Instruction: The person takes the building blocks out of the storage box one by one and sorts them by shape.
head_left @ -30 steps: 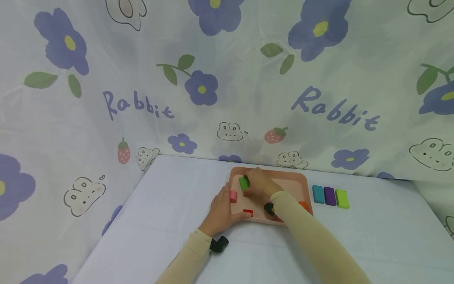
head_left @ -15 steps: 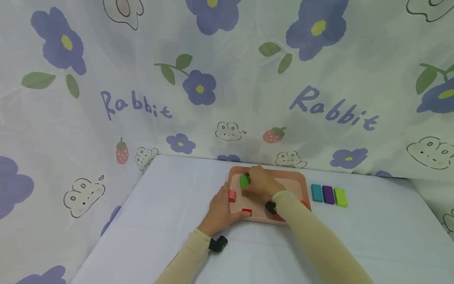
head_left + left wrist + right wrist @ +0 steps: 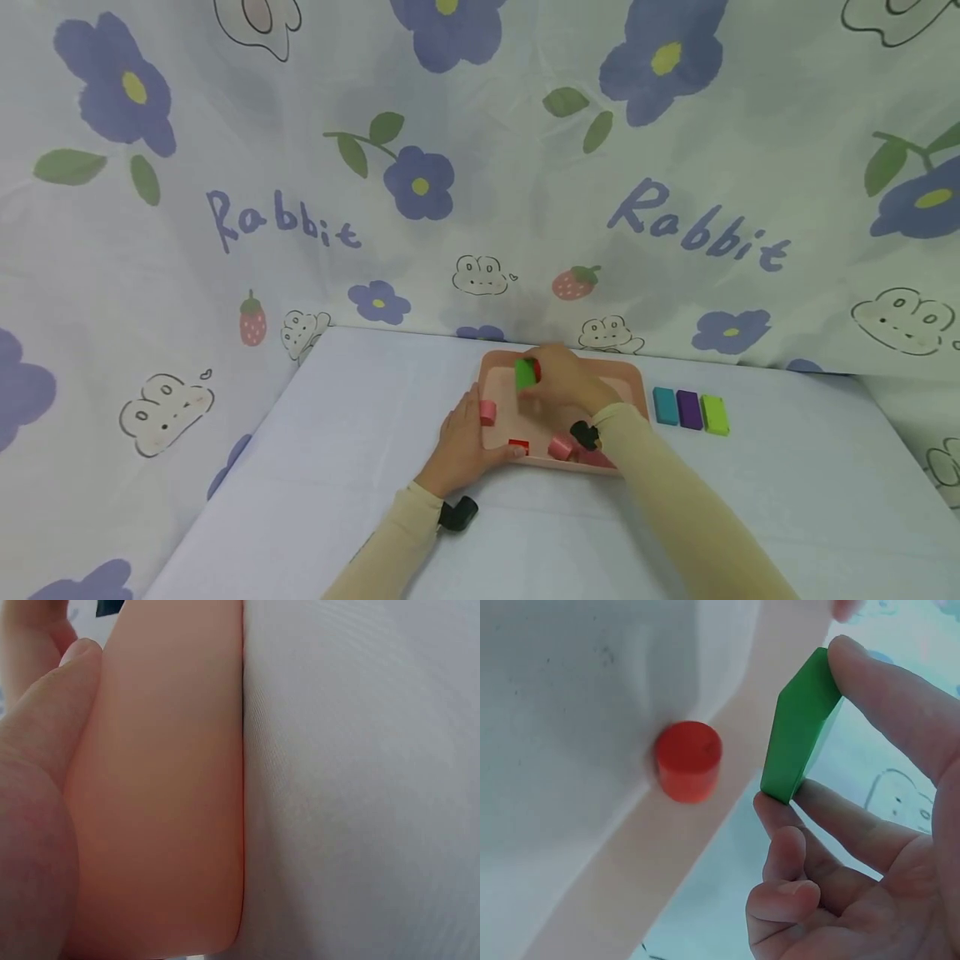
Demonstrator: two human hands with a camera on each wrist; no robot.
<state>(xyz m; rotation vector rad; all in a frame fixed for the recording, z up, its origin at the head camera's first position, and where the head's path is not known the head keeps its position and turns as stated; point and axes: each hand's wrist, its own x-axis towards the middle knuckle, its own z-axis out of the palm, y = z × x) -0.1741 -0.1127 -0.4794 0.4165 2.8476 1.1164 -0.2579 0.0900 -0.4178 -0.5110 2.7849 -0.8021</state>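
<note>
My right hand [image 3: 567, 382] pinches a green block [image 3: 525, 375] between thumb and fingertips, above the far left part of a peach tray [image 3: 501, 385]. In the right wrist view the green block [image 3: 801, 724] has an angled end and stands tilted; a red cylinder [image 3: 688, 761] is in the tray's corner. My left hand [image 3: 459, 450] rests against the tray's near left corner, fingers along the left side and thumb on the front rim. In the left wrist view the thumb [image 3: 60, 712] lies along the tray wall [image 3: 165, 787].
Inside the tray are a pink piece [image 3: 487, 412] at the left wall, a red block [image 3: 518, 447] by the left thumb and another pink piece [image 3: 560, 448]. Blue [image 3: 665, 406], purple [image 3: 689, 409] and lime [image 3: 715, 415] blocks stand right of the tray. A printed curtain [image 3: 420, 267] hangs behind.
My right hand has raised the green block off the tray floor and shifted slightly right. A red piece now shows behind it, and the pink piece near the front is uncovered. My left hand stays put.
</note>
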